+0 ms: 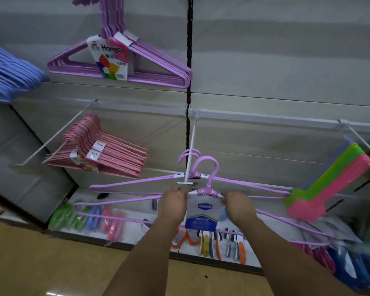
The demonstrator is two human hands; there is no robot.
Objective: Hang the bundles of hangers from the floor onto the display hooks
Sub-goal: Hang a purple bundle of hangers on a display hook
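While both hands grip its neck, the left hand (175,201) at nine o'clock and the right hand (236,205) at three, the lilac plastic hanger bundle (207,192) hovers just below the white display hook (190,150).

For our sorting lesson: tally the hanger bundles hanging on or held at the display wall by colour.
Purple: 3, top, on the middle hook, in both hands
Pink: 1 group
Blue: 1 group
Total: 5

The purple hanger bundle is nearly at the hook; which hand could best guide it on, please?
Probably the left hand: it holds the purple hanger bundle directly under the display hook tip; the right hand sits farther off.
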